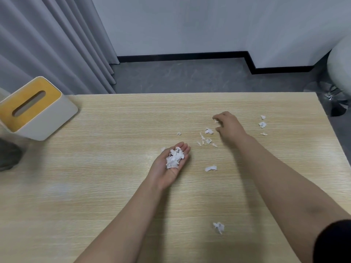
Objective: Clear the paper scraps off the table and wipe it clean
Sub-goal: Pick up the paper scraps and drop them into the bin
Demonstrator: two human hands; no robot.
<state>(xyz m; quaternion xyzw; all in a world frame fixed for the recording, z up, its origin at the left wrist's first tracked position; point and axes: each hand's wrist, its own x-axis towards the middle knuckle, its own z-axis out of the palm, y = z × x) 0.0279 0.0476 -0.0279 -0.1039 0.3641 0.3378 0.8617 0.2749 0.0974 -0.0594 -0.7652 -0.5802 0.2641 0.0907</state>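
White torn paper scraps (208, 138) are lying scattered across the light wood-grain bench (95, 177), mostly toward its right half. A heap of scraps (174, 158) is sitting in the upturned left palm, with single crumpled bits lying apart.

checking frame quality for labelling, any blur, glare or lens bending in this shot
Head view: soft overall; right hand slightly motion-blurred over the scraps; pale sheen on the table at left; wide-angle bend leans the tissue box and curves the edges; soft arm shadows, even light.
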